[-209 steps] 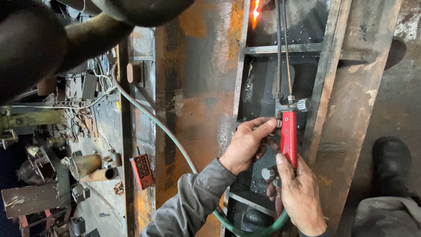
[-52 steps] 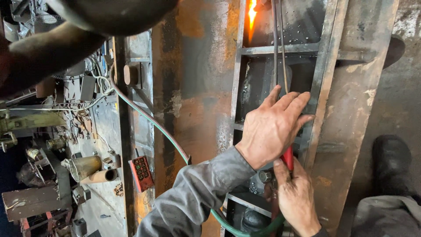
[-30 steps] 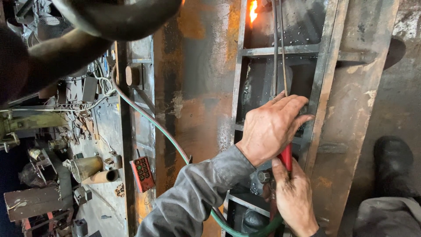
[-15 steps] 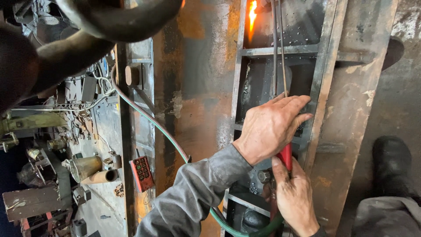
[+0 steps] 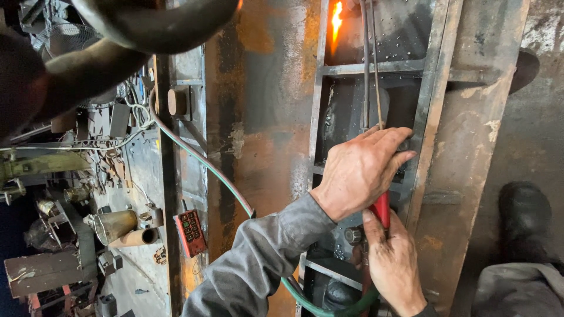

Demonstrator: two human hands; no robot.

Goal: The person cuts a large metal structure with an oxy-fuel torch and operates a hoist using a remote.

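A cutting torch with a red handle (image 5: pixel 381 210) and long thin metal tubes (image 5: pixel 369 64) reaches up to an orange flame (image 5: pixel 336 20) on a rusty steel frame (image 5: pixel 437 88). My left hand (image 5: pixel 361 170) lies over the torch head where the tubes meet the handle, fingers curled around it. Just below, my right hand (image 5: pixel 393 264) grips the red handle. A green hose (image 5: pixel 205 167) runs from the torch's lower end, under my grey sleeve and across the rusty plate.
A red remote control with buttons (image 5: pixel 190 232) lies on the rusty plate (image 5: pixel 264 105). Metal cylinders (image 5: pixel 123 226) and scrap parts crowd the left. A dark boot (image 5: pixel 526 220) stands at the right. A dark curved shape (image 5: pixel 147 26) hangs across the top left.
Seven seconds ago my left hand gripped the torch valve lower down. It then rose with fingers spread over the torch head, and has now settled curled on it. The flame keeps burning.
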